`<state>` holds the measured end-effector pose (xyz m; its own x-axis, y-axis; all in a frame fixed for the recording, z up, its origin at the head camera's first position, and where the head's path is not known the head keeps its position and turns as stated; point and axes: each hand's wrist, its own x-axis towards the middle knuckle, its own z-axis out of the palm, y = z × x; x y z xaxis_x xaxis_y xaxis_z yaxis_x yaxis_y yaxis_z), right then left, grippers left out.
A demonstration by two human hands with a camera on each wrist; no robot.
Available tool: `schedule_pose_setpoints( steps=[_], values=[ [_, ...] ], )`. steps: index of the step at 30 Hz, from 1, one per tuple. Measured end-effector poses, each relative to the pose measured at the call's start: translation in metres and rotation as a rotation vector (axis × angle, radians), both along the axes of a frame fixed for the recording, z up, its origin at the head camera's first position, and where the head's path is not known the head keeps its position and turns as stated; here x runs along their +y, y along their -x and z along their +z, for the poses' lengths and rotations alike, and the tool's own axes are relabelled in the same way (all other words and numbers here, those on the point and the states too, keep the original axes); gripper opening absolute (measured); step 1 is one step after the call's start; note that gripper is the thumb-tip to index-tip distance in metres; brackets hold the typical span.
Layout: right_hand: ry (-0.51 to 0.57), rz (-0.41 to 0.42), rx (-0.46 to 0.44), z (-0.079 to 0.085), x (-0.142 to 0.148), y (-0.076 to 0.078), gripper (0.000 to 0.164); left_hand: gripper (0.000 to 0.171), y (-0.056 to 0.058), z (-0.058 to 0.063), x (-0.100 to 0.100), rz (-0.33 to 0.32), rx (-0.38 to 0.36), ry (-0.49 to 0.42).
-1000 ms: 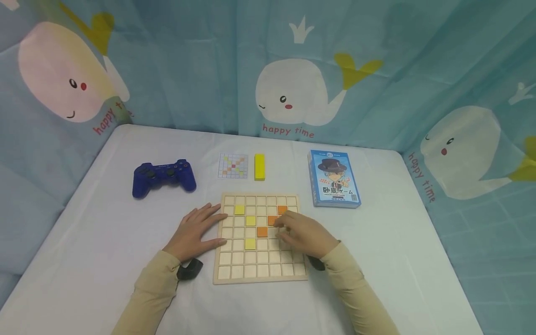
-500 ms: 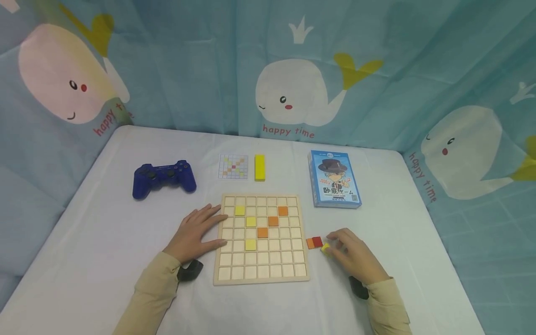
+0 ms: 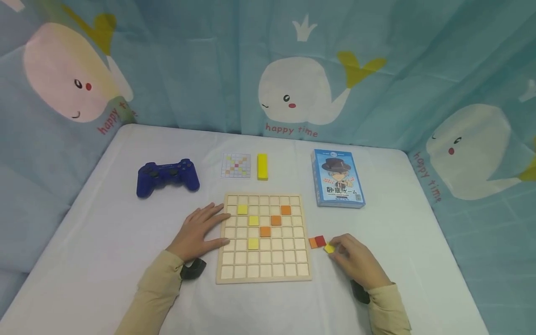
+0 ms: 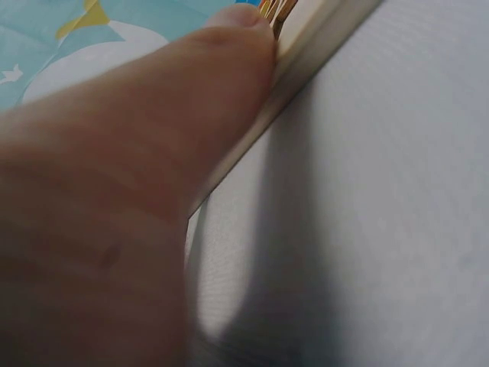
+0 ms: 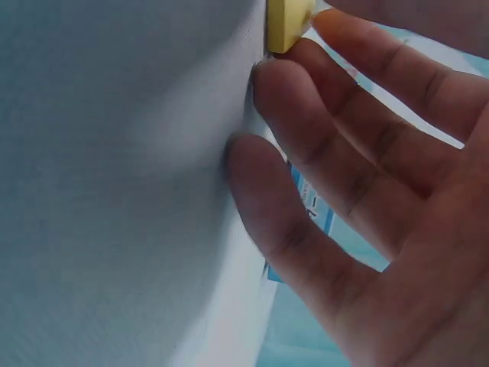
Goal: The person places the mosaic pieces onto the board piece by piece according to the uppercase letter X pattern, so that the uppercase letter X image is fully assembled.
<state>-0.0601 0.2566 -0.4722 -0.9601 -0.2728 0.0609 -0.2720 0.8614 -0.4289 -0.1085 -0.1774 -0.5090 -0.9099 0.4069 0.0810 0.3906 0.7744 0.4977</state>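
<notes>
A wooden grid board (image 3: 264,280) lies on the table, with several yellow tiles (image 3: 253,243) and orange tiles (image 3: 265,231) in its cells. My left hand (image 3: 197,234) rests at the board's left edge, fingers and thumb extended onto the rim. In the left wrist view, the thumb (image 4: 206,76) lies against that edge. Right of the board, my right hand (image 3: 359,260) pinches a loose yellow tile (image 3: 329,248) between thumb and index finger, low at the tabletop. A red tile (image 3: 320,241) and an orange tile (image 3: 313,243) lie side by side just left of it.
Behind the board are a small printed pattern card (image 3: 236,165) and a yellow bar-shaped block (image 3: 262,167). A blue game controller (image 3: 168,177) sits at the back left, and a blue game box (image 3: 338,178) at the back right. A whale-print curtain (image 3: 209,83) borders the table.
My right hand has moved from over the board's orange tiles to the loose yellow tile on the right, uncovering the orange and red tiles there. The left hand has stayed in place.
</notes>
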Motion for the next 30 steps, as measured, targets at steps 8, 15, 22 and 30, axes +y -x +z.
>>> schedule_pose_setpoints(
  steps=[8, 15, 22, 30],
  values=[
    [-0.008, 0.058, 0.079, 0.008, -0.001, 0.004, 0.032, 0.068, -0.001, 0.001, 0.001, 0.001, 0.008, 0.007],
    [0.009, 0.240, 0.135, 0.020, -0.025, 0.020, 0.026, 0.068, 0.000, 0.000, 0.001, 0.004, 0.019, 0.013],
    [-0.022, 0.361, 0.099, 0.026, -0.065, 0.029, 0.021, 0.066, 0.000, 0.000, 0.001, 0.006, 0.031, 0.006],
    [-0.045, 0.507, 0.134, 0.014, -0.091, 0.035, 0.012, 0.068, 0.000, 0.001, 0.002, 0.005, 0.018, 0.003]
  ],
)
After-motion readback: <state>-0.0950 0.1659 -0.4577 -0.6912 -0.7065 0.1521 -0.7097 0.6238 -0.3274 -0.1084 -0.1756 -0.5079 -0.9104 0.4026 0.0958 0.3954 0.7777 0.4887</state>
